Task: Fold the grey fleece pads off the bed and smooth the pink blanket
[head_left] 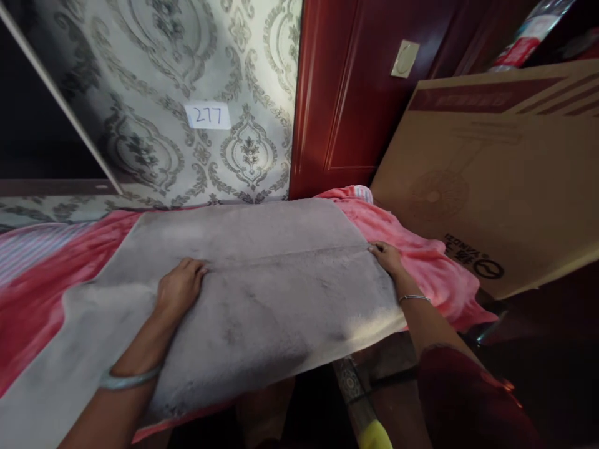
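A soft grey cloth (281,312) lies spread over a pink-red blanket (37,312), with a long crease running across it between my two hands. My left hand (182,284) has its fingers bent together, pinching the cloth at the left end of that crease. At the cloth's right border, my right hand (387,257) grips the edge between thumb and fingers. The lower part of the grey cloth hangs toward me over the front. Its far left portion runs out of view behind my left forearm.
A large cardboard box (491,162) leans at the right, with a plastic bottle (528,37) behind its top. Beyond stand a patterned wall (253,81), a red door (346,93) and a dark screen (42,112). A strap-like item with a yellow end (374,433) shows below.
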`<state>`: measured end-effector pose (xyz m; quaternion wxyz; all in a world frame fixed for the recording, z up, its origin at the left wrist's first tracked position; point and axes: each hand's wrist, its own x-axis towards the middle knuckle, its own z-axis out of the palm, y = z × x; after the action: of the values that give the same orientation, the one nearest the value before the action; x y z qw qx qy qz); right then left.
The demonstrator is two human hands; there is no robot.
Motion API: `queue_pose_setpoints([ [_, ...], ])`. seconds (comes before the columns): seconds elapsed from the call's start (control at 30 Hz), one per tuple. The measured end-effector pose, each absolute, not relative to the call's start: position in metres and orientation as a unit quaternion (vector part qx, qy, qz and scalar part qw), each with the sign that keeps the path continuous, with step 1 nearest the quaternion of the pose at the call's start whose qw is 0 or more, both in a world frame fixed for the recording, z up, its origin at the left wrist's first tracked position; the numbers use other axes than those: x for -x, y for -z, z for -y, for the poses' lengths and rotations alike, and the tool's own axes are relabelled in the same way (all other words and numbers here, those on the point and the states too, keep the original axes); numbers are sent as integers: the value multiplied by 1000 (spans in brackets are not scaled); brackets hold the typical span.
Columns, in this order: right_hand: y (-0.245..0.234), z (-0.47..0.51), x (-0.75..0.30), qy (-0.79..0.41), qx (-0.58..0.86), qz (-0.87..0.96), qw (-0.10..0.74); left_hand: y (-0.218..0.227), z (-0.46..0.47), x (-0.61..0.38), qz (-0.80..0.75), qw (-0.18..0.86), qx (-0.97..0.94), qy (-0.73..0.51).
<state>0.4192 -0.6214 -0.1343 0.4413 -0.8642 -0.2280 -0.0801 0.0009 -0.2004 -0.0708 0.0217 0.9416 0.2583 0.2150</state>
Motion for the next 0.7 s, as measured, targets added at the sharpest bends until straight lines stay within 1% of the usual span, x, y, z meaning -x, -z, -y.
queue_pose_setpoints([
  [0.23,128,620,-414,106,892,209,385,64,204,-1,-219,-60,-957,-180],
  [0.43,123,620,-412,125,914,197,332,67,204,-4,-229,-34,-954,-191],
  [0.57,111,610,-406,135,924,190,303,71,201,-3,-220,-26,-956,-194],
  [0.63,104,596,-393,148,919,229,285,73,199,-3,-210,-25,-957,-200],
  [0.7,98,579,-374,152,900,312,263,74,199,-4,-208,-24,-956,-203],
])
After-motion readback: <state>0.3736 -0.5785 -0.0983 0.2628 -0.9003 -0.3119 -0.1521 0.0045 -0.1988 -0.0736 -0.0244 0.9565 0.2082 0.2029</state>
